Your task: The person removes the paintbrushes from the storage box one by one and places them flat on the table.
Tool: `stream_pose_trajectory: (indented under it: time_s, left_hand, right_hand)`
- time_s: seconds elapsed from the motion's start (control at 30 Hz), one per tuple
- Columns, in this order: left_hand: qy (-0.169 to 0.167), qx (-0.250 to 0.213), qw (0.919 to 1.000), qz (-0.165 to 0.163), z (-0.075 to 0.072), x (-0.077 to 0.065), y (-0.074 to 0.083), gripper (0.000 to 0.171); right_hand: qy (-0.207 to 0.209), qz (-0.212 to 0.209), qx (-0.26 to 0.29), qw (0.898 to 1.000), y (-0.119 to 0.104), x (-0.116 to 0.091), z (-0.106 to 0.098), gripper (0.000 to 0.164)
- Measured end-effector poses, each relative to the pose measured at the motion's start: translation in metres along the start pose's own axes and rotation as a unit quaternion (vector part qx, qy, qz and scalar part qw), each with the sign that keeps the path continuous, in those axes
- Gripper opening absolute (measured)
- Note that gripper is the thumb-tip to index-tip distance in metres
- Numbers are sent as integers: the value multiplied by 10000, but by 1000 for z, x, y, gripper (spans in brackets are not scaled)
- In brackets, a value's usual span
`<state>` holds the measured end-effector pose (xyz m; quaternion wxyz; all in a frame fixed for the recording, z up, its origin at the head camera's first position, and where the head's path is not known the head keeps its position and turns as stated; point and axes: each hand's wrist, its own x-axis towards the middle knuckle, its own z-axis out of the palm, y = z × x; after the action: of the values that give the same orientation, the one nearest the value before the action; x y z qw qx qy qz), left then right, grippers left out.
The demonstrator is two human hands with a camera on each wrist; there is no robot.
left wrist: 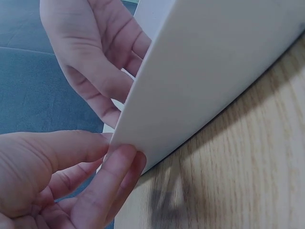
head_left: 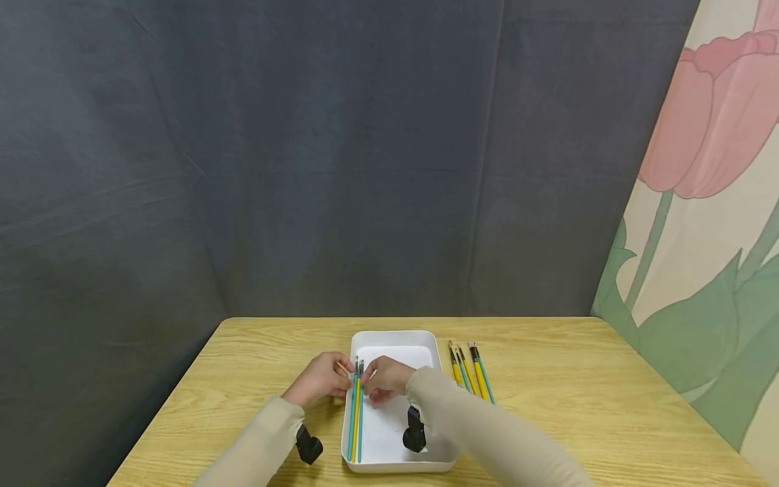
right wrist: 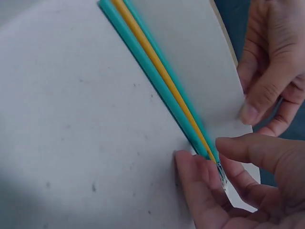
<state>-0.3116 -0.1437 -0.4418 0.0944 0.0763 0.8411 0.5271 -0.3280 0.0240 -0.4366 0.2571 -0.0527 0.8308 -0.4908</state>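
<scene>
Along the left side of a white rectangular tray [head_left: 389,433] lie three slim paintbrushes [head_left: 356,423], a yellow one [right wrist: 163,71] between two teal ones. The right hand [head_left: 389,379] reaches inside the tray. Its thumb and fingers [right wrist: 189,174] close round the brushes' bristle ends, near the metal ferrules. At the tray's left wall is the left hand [head_left: 325,377], pinching the rim. In the left wrist view its thumb is at the rim's edge and its fingertips press the outer wall [left wrist: 190,71]. The right fingertips are hidden there behind that wall.
More paintbrushes [head_left: 477,372], yellow and teal, lie on the wooden table [head_left: 548,399] right of the tray, bristles pointing away. The right sleeve [head_left: 481,423] covers part of the tray's right side. A dark curtain [head_left: 365,169] hangs behind the table.
</scene>
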Motion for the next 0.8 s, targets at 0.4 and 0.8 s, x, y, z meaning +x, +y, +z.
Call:
stream_pose_trajectory:
  time_s: [0.4,0.8]
  left_hand:
    - [-23,64,10000,10,0,1,0,23]
    - [-76,-9,10000,35,0,3,-2,24]
  right_hand:
    - [308,-73,-281,9991,-3,-4,13,14]
    - [528,24,-674,9963,-8,-1,18,24]
